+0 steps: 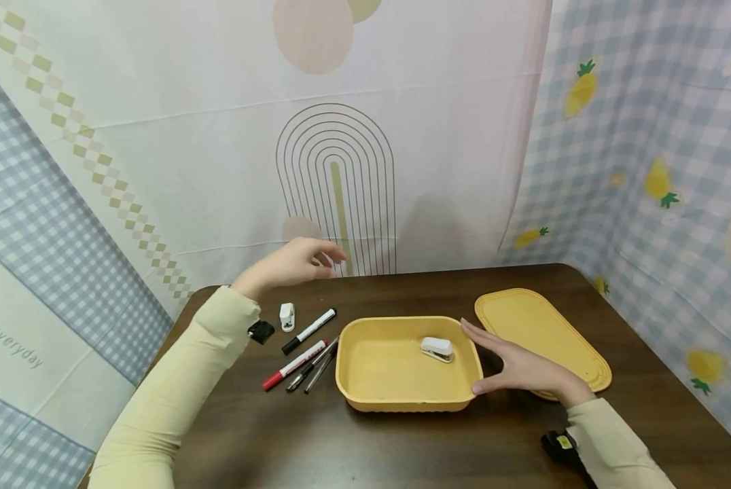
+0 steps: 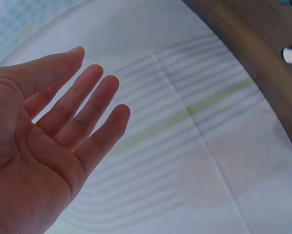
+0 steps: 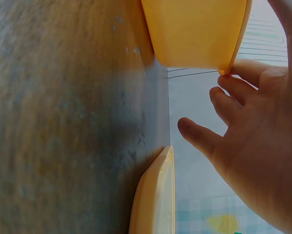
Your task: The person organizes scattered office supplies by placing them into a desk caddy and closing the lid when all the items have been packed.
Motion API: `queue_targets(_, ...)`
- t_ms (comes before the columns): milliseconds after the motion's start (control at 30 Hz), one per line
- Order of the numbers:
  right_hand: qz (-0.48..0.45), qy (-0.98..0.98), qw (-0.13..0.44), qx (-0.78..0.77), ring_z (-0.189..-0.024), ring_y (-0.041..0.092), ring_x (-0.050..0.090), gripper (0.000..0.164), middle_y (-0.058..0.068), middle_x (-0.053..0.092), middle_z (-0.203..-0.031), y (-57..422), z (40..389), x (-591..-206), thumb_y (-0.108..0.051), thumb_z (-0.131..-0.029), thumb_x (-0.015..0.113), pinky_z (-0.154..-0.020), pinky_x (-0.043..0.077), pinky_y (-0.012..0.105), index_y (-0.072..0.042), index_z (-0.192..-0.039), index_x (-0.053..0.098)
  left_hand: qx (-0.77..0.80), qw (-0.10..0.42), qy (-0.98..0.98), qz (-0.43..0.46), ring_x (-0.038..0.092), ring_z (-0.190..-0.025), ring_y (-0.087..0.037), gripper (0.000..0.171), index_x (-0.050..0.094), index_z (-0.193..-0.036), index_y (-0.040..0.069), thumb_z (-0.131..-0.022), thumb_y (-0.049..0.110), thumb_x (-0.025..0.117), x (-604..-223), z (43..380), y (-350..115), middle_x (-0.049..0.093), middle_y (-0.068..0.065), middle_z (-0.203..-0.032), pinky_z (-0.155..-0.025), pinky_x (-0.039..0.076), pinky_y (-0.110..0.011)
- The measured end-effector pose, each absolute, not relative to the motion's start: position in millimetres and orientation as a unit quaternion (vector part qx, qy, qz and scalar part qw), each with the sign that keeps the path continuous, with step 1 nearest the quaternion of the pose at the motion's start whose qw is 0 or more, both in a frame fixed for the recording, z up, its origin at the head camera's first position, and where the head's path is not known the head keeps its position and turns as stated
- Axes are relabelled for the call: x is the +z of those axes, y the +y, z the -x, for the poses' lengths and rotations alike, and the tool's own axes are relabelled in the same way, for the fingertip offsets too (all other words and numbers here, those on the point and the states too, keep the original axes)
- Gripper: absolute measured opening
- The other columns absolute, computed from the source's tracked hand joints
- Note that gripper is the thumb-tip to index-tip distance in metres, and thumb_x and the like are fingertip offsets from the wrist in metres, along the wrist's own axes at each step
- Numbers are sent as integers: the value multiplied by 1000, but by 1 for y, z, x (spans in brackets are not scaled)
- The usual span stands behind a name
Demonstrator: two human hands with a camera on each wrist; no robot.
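My left hand (image 1: 307,261) is raised above the back left of the table, fingers loosely bent. In the left wrist view its palm shows with nothing in it. Below it lie a small white stapler (image 1: 287,316) and a black-capped marker (image 1: 309,331). My right hand (image 1: 515,363) is spread at the right end of a yellow plastic box (image 1: 402,406), thumb by the front corner and a finger at the back corner. The right wrist view has a fingertip right at the rim, the other fingers apart from it. Inside the box, towards its right, sits another white stapler (image 1: 437,348).
A red-capped marker (image 1: 295,365) and two thin pens (image 1: 320,370) lie just left of the box. A yellow lid (image 1: 539,333) rests flat at the right, partly behind the right hand. Patterned cloth (image 1: 451,136) hangs along the back edge of the dark wooden table (image 1: 365,445).
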State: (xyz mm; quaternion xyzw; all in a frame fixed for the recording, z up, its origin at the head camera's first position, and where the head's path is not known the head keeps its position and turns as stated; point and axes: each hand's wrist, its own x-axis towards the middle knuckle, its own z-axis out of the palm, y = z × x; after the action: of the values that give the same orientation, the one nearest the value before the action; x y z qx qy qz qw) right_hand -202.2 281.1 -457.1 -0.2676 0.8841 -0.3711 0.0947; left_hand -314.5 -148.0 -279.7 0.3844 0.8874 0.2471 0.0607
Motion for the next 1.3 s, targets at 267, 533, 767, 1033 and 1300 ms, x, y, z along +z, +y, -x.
queue_targets(267,269,886,95,-366,-150,36,17,108,5,13,-168,284,204,-456,-40,-80,85,-110,27,65,-20,-163,19,270,32,898,-345,65,-112,-27,32,66,-129,9,-96,8,67,-269,302,-182,67,-6,-127,-91,54,-43)
queue_targets(533,269,883,95,-372,-150,39,16,108,5,12,-168,286,203,-459,-39,-80,85,-109,27,65,-22,-163,18,280,24,904,-323,64,-114,-26,35,64,-133,9,-97,11,66,-265,296,-197,66,-7,-130,-96,52,-46)
queue_targets(767,266,884,92,-372,-150,36,17,109,4,13,-168,284,205,-459,-41,-80,85,-110,27,65,-20,-163,19,299,18,906,-299,65,-113,-25,34,66,-130,10,-97,16,69,-278,298,-203,67,-7,-128,-96,52,-45)
queue_targets(1033,268,887,85,-366,-150,37,18,109,4,13,-168,282,204,-459,-41,-79,86,-109,28,65,-24,-163,19,338,8,892,-299,65,-113,-28,36,64,-132,9,-97,18,69,-308,306,-201,66,-10,-128,-95,52,-46)
queue_targets(1300,264,882,93,-379,-150,35,16,109,4,13,-168,282,204,-459,-40,-79,86,-111,25,65,-33,-162,17,364,17,891,-270,62,-118,-35,40,61,-135,10,-97,16,69,-339,313,-201,64,-13,-130,-95,51,-51)
